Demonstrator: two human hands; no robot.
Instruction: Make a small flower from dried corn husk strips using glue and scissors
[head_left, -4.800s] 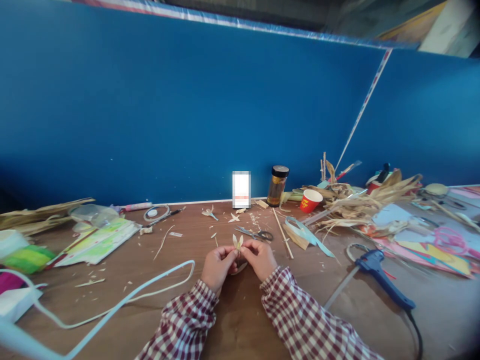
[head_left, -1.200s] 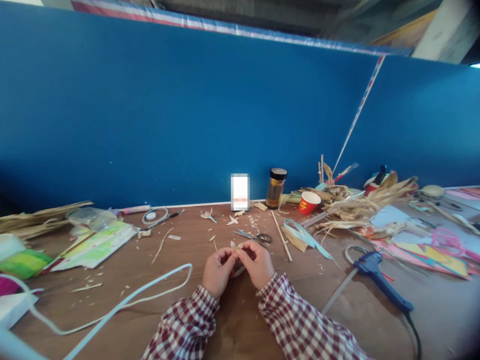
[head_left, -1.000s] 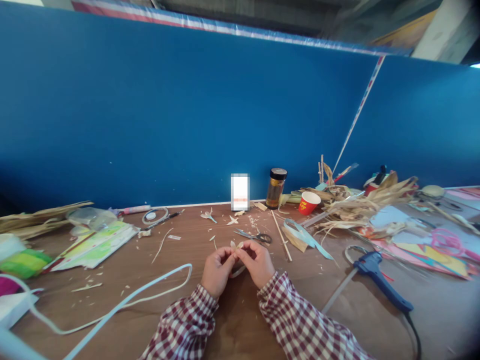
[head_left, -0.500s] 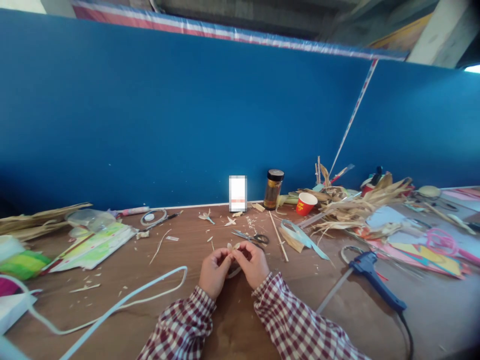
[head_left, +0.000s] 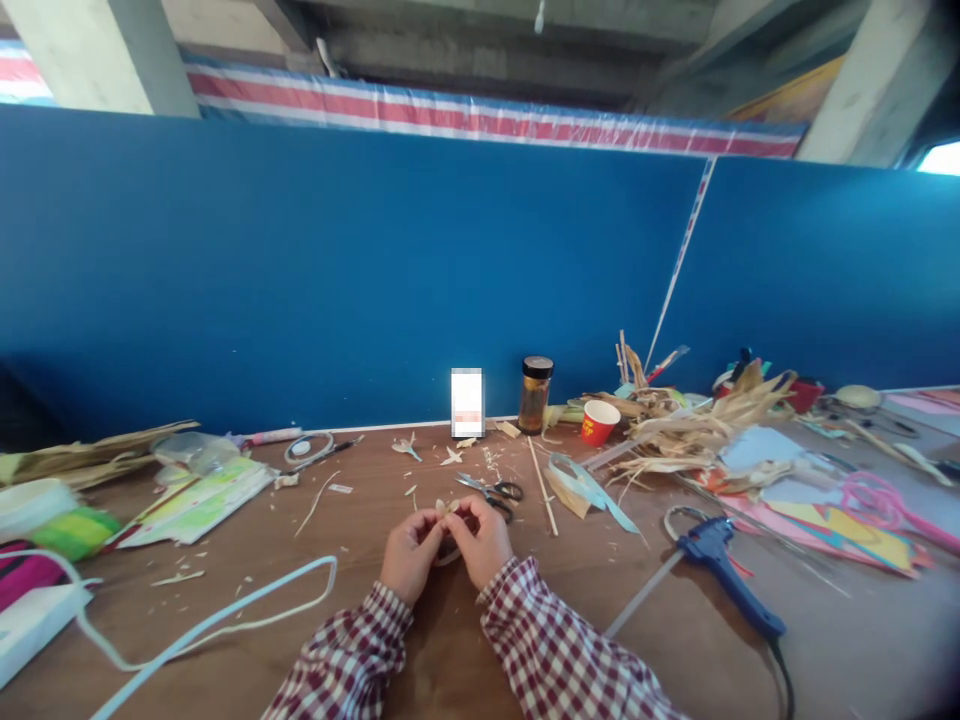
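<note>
Close together above the table, my left hand (head_left: 409, 556) and my right hand (head_left: 481, 543) are both closed, thumbs and fingertips pinching a small pale husk piece (head_left: 445, 506). Most of that piece is hidden by the fingers. A thin pale strip (head_left: 448, 557) shows just below, between the hands; whether it joins the piece I cannot tell. Right behind my right hand lie black-handled scissors (head_left: 491, 490). Farther back are a small pale star-shaped husk cutting (head_left: 451, 457) and another cutting with a bluish end (head_left: 408, 448).
A blue glue gun (head_left: 724, 570) rests at right, its cord running forward. Dried corn husks (head_left: 697, 430), a red paper cup (head_left: 600, 423) and a dark-lidded jar (head_left: 536, 395) stand behind. At left are a white cable (head_left: 247, 605) and a green-printed sheet (head_left: 199, 505). A blue partition (head_left: 337, 270) borders the table.
The camera view has tilted up and turned slightly, so the scene sits lower and mostly farther left. Both hands keep their pinch on the small husk piece.
</note>
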